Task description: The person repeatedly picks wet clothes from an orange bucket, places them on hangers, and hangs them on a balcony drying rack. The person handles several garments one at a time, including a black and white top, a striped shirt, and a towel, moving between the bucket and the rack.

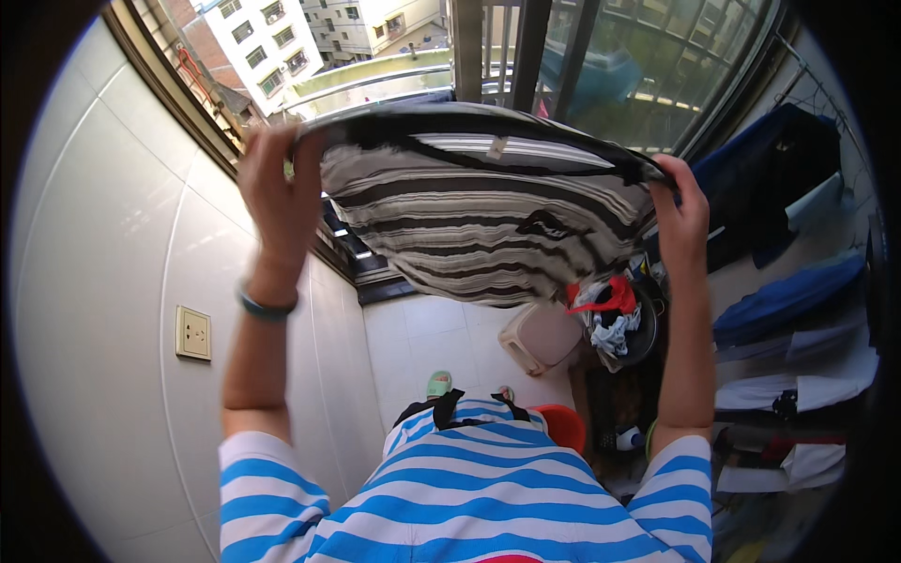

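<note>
A black, grey and white striped garment [450, 211] is stretched out in front of me, raised before the window. At its upper left, my left hand [276, 184] grips the dark band along the edge. My right hand [681, 204] pinches the opposite end of the same edge. The fabric hangs down between both hands, and a small pale label [498, 147] shows inside the opening. A black patch or knot [549, 224] marks the cloth right of its middle. Blur hides the exact fingertip contact on the left.
A tiled wall with a socket [193, 333] rises on my left. Below the garment stand a pale plastic stool [540, 339] and a dark basin [644, 338] of clothes. A red bucket [563, 426] is by my legs. Hanging clothes [788, 295] line the right side.
</note>
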Demonstrator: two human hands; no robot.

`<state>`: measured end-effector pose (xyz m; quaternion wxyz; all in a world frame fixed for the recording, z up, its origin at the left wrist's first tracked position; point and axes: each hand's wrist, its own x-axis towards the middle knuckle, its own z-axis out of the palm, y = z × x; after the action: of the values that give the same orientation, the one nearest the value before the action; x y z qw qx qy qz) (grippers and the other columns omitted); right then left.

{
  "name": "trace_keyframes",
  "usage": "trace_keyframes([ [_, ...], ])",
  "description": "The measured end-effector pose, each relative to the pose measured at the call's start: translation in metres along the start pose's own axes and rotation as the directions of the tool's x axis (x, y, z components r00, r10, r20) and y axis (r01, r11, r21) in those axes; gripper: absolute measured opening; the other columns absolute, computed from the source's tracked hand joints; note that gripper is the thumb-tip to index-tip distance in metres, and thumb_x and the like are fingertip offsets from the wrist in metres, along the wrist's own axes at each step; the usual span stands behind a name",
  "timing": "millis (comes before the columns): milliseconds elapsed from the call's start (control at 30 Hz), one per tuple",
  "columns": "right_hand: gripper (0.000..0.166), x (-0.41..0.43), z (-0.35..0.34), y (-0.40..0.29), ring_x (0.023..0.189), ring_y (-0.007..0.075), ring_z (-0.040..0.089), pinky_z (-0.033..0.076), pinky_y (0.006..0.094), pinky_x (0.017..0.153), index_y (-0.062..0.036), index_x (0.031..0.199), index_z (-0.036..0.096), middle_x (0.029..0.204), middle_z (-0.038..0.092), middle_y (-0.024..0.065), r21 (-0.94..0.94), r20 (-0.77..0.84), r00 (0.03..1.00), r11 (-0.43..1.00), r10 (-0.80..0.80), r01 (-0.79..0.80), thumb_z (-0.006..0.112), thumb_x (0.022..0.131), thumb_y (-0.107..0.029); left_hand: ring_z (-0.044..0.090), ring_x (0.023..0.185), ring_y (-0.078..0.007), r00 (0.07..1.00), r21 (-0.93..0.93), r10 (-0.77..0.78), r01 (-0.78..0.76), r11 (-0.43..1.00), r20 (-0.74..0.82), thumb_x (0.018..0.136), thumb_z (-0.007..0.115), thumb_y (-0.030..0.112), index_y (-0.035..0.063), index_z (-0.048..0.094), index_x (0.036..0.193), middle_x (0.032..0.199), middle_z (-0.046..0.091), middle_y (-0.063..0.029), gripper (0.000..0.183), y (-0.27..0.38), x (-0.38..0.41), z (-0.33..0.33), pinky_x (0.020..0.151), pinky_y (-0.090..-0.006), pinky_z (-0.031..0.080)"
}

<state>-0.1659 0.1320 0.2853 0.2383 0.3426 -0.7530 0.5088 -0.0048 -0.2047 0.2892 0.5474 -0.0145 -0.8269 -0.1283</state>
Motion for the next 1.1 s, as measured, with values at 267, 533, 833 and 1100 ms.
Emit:
trace_keyframes([
  [267, 0.019, -0.119, 0.082, 0.182, 0.08, 0.0344, 0.06, 0.045, 0.0401, 0.072, -0.0053, 0.095, 0.06, 0.081, 0.06, 0.0222, -0.279, 0.281, 0.944, 0.956, 0.172, -0.091, 0.051, 0.082, -0.016, 0.059, 0.071, -0.029, 0.694, -0.13, -0.413, 0.586, 0.8, 0.59, 0.084, 0.052, 0.014, 0.0027, 0.058, 0.086, 0.076, 0.06, -0.0156, 0.013, -0.069, -0.167, 0.113, 0.066, -0.0349, 0.047],
  [533, 0.011, -0.08, 0.061, 0.149, 0.072, 0.006, 0.049, 0.041, 0.0214, 0.063, -0.0024, 0.089, 0.056, 0.078, 0.054, -0.0022, 0.287, 0.409, 0.765, 0.726, 0.497, -0.625, 0.06, 0.079, -0.005, 0.044, 0.073, -0.0053, 0.357, -0.336, -0.38, 0.934, 0.123, 0.853, 0.088, 0.05, 0.022, 0.0061, 0.058, 0.092, 0.077, 0.051, 0.0049, 0.018, -0.061, -0.152, 0.119, 0.064, -0.022, 0.037],
  [833, 0.018, -0.091, 0.036, 0.097, 0.07, 0.0083, 0.05, 0.043, 0.0242, 0.063, -0.0038, 0.083, 0.056, 0.073, 0.053, 0.0, 0.207, 0.413, 0.806, 0.818, 0.424, -0.536, 0.066, 0.068, -0.004, 0.053, 0.06, -0.0285, 0.347, -0.177, 0.037, 0.383, 0.907, 0.937, 0.08, 0.061, 0.029, 0.0013, 0.059, 0.077, 0.065, 0.055, -0.0164, 0.028, -0.002, -0.139, 0.094, 0.056, -0.035, 0.042],
  [1100, 0.011, -0.146, 0.046, 0.047, 0.077, 0.0323, 0.057, 0.046, 0.0404, 0.069, -0.0056, 0.082, 0.056, 0.079, 0.057, 0.0145, -0.337, 0.292, 0.951, 0.941, 0.101, 0.003, 0.059, 0.074, -0.012, 0.05, 0.07, -0.0305, 0.417, -0.126, 0.04, 0.18, 0.976, 0.908, 0.075, 0.046, -0.005, 0.0022, 0.052, 0.081, 0.076, 0.05, -0.0142, 0.01, -0.021, -0.202, 0.104, 0.068, -0.035, 0.043],
])
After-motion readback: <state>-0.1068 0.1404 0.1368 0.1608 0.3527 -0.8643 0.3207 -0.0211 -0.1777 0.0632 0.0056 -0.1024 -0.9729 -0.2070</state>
